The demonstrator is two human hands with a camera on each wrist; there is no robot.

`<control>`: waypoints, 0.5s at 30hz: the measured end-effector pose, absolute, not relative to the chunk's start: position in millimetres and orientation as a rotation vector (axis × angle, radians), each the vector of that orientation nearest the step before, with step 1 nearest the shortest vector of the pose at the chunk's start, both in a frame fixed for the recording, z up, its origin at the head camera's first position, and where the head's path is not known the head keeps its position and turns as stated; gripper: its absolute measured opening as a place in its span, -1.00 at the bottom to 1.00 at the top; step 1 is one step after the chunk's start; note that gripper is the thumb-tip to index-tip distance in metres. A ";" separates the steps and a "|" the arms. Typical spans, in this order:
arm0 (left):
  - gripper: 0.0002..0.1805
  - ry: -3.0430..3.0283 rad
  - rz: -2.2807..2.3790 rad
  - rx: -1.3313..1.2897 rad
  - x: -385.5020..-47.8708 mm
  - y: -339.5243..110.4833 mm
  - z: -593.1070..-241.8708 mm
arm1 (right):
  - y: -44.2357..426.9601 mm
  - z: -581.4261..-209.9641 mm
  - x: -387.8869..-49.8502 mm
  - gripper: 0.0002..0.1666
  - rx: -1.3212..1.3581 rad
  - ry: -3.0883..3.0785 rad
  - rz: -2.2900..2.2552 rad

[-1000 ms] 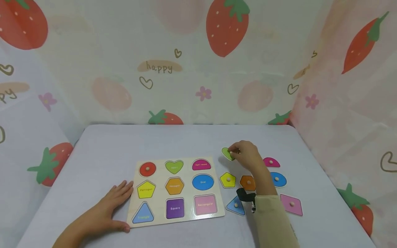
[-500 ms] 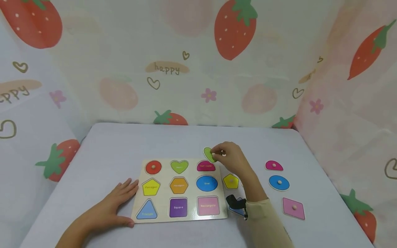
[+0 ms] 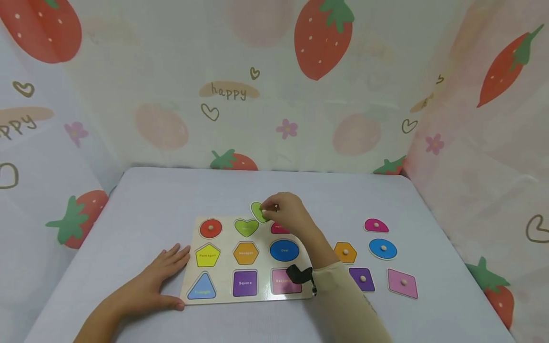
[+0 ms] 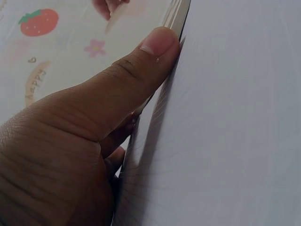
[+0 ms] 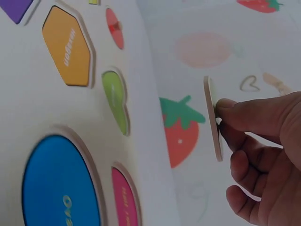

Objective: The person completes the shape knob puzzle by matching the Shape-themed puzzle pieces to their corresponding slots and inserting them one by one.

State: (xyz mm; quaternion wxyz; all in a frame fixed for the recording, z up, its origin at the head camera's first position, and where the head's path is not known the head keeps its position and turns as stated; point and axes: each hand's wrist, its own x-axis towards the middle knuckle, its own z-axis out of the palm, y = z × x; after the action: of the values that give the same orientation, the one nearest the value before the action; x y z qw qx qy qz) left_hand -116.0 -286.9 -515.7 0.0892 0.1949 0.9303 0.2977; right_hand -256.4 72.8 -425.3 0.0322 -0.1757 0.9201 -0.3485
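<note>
My right hand [image 3: 289,214] pinches a green heart puzzle piece [image 3: 256,211] by its knob, holding it just above the back edge of the puzzle board [image 3: 226,271]. Edge-on in the right wrist view, that heart piece [image 5: 212,122] stands tilted up, clear of the board. The printed green heart recess [image 3: 246,228] lies close to its lower left. A red circle piece [image 3: 211,228] with a knob sits in the board's back left recess. My left hand [image 3: 152,283] rests spread along the board's left side; its thumb [image 4: 157,44] lies against the board's edge.
Right of the board lie an orange hexagon [image 3: 345,253], purple square [image 3: 360,281], magenta half round [image 3: 376,226], blue oval [image 3: 383,249] and pink rectangle [image 3: 402,284], all knobbed. My right sleeve [image 3: 343,295] covers part of the table. Strawberry-print cloth [image 3: 231,128] stands behind.
My right hand has carried the heart piece left, from beyond the board's right side to its back edge near the heart recess. The forearm now hides the yellow pentagon and blue triangle pieces.
</note>
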 end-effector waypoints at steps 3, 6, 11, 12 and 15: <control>0.30 2.765 0.893 0.591 -115.4 -286.4 -515.3 | 62.0 -432.4 -260.3 -0.83 -0.547 2.809 -1.059; 0.30 2.762 0.895 0.595 -115.0 -286.1 -514.3 | 53.1 -439.8 -263.0 -0.83 -0.538 2.776 -1.062; 0.30 2.755 0.897 0.580 -115.0 -286.1 -514.0 | 41.7 -451.0 -265.8 -0.87 -0.491 2.740 -1.049; 0.30 2.753 0.899 0.578 -115.0 -286.2 -514.1 | 39.9 -452.4 -266.0 -0.87 -0.480 2.735 -1.047; 0.31 2.755 0.894 0.577 -115.6 -286.5 -514.7 | 35.2 -455.4 -266.7 -0.87 -0.460 2.725 -1.032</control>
State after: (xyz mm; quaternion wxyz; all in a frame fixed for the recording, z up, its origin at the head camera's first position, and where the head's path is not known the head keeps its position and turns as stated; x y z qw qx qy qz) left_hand -115.6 -286.5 -514.7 0.0939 0.1946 0.9287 0.3014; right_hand -266.7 35.2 -455.4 0.0959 -0.1553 0.9195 -0.3481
